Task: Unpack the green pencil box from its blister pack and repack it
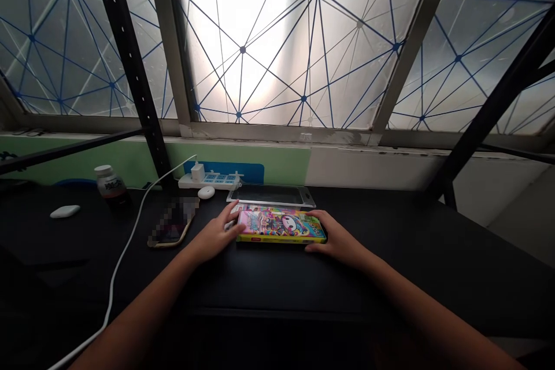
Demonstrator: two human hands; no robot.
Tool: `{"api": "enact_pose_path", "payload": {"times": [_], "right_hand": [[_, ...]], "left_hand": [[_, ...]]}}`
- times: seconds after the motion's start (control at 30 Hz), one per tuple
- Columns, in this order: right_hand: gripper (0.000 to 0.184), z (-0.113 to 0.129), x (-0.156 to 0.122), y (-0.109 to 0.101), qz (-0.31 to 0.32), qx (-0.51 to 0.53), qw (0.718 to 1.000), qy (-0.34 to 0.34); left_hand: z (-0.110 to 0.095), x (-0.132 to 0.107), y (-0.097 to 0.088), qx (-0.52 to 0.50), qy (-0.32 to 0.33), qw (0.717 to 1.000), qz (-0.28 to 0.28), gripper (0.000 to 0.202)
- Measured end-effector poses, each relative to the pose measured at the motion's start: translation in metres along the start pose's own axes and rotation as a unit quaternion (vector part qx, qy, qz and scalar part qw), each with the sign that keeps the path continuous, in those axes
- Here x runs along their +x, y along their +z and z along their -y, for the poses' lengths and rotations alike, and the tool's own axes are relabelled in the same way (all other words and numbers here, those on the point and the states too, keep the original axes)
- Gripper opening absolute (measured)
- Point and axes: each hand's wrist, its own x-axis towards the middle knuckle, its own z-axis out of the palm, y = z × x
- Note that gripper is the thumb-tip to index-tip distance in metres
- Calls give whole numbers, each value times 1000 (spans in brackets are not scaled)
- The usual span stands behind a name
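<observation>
A flat, colourful cartoon-printed box [281, 226] with a yellow front edge lies on the black desk [277, 283]. My left hand [221, 230] grips its left end, with the thumb along the near side and the fingers reaching over the far corner. At the right end, my right hand [336, 237] wraps round the corner, thumb low at the front edge. Just behind the box, part of another printed item shows, mostly hidden. Beyond that lies a clear flat case with a pale frame [271, 195].
Left of my hands lie a phone [173, 222], partly blurred out, and a small white round case [206, 192]. A power strip [210, 180] sits by the wall. Farther left are a bottle [110, 185], a white mouse-shaped object [65, 211] and a white cable [115, 277]. Black metal posts flank the desk.
</observation>
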Motion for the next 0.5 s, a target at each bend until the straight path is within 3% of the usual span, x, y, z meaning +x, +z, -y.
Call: {"api": "enact_pose_path", "payload": {"times": [0.07, 0.17, 0.23, 0.3, 0.4, 0.5], "right_hand": [[76, 3, -1, 1, -16, -10, 1000, -21], [70, 8, 8, -6, -46, -19, 998, -46], [68, 10, 26, -14, -64, -28, 996, -61], [66, 9, 51, -20, -82, -42, 993, -71], [61, 1, 89, -18, -104, -76, 989, -69], [58, -13, 110, -3, -95, -122, 986, -58]], "left_hand": [[-7, -6, 6, 42, 9, 999, -18, 107], [-27, -3, 13, 88, 38, 990, -100, 101], [-40, 16, 12, 111, 75, 975, -177, 95], [-46, 47, 6, 145, 95, 960, -218, 94], [-36, 95, -3, 158, 68, 965, -198, 83], [-9, 121, -6, 175, 51, 968, -172, 79]]}}
